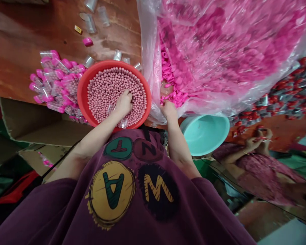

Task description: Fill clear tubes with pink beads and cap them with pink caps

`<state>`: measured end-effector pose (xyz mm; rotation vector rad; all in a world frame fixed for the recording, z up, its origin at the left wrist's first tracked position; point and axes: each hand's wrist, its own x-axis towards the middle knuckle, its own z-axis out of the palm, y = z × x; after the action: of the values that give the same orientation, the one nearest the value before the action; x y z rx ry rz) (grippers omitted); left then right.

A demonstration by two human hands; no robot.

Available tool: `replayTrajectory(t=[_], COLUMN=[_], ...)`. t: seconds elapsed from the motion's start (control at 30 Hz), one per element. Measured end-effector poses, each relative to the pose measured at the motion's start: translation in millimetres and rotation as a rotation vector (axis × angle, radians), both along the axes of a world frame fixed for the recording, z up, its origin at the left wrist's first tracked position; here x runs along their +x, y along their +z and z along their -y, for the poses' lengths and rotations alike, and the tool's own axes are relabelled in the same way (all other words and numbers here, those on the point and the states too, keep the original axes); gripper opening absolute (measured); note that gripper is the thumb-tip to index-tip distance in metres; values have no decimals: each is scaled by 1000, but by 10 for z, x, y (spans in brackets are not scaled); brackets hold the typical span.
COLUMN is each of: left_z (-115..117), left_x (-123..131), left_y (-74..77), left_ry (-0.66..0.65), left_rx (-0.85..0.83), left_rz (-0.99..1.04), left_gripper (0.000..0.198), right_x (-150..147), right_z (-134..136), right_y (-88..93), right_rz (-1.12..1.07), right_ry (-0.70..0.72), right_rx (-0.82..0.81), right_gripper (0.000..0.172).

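My left hand (124, 103) is in the red bowl (81, 86), its curled fingers pressed into the small round pink beads (109, 83). Whatever those fingers hold is hidden. Beside its wrist, clear plastic containers (122, 123) lie on the beads near the bowl's front rim. My right hand (169, 110) is at the opening of a large clear plastic bag (153, 68). Its fingers close on a small pink plastic piece (163, 99), next to a heap of loose bright pink plastic pieces (180, 98).
Bead-filled containers with pink caps (57, 80) are piled left of the bowl. Clear containers (90, 23) lie on the wooden table (40, 37). A turquoise basin (206, 132) is at right, near another person's hands (262, 139) and red-and-clear pieces (280, 98). Cardboard boxes (40, 119) stand below left.
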<state>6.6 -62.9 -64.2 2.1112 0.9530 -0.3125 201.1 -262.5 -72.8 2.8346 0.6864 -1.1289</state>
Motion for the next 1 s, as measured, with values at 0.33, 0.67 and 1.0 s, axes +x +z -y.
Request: replayTrajectory(t=[0.33,0.67,1.0], left_z=[-210,-239,-181], left_x=[-331,-395,-299], left_y=[82,609,648], left_ry=[287,545,656], left_rx=[-425,-1194,-1160], left_rz=[545,679,633], left_gripper=[45,40,35], right_x=[-11,-363,-626], right_z=[-23,-732,-1125], right_y=[-101,444,881], right_rz=[-114,-515,-295], right_ry=[-588,-455,192], right_rx=[653,1082,1046], right_gripper=[18,61,49])
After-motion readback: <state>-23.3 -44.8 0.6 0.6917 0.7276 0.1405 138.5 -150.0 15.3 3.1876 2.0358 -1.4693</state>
